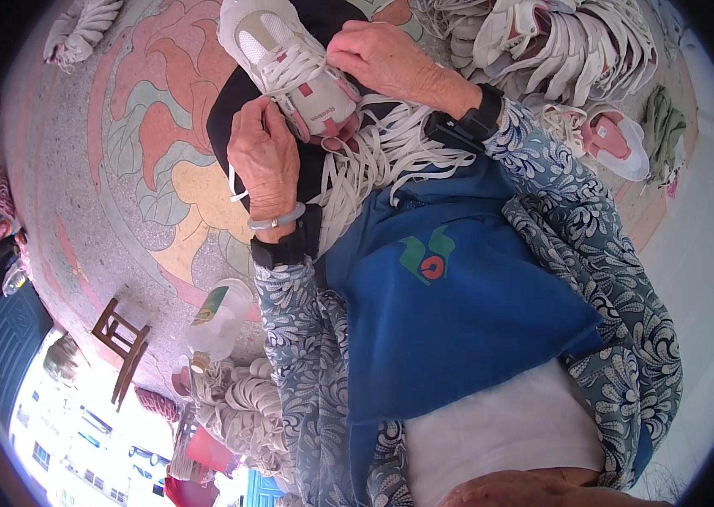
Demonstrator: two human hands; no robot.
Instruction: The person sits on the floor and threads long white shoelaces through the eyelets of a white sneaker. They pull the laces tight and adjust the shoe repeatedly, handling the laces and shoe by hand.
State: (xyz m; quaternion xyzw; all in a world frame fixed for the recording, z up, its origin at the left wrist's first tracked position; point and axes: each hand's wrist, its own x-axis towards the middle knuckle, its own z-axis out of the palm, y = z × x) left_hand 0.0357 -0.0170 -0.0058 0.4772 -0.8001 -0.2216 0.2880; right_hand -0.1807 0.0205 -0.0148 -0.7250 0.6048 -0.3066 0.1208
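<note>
A white and grey sneaker (249,32) with pink trim lies on a dark cloth on my lap, its toe pointing away. White shoelace (291,69) crosses over its upper part, and the pink-lined opening faces me. At the shoe's left edge my left hand (264,152) is closed in a pinch on the lace; a loose white end hangs beside the palm. My right hand (392,57) is closed at the right edge by the eyelets, fingertips pinching the lace and partly hidden. A heap of loose white laces (403,139) spreads over my lap below the shoe.
A large pile of pale sneakers (572,46) stands at the far right, near a pink-lined shoe (610,135) and green cloth (665,127). More shoe pieces (243,410) are heaped at lower left by a clear plastic container (223,317) and a small wooden stool (120,338).
</note>
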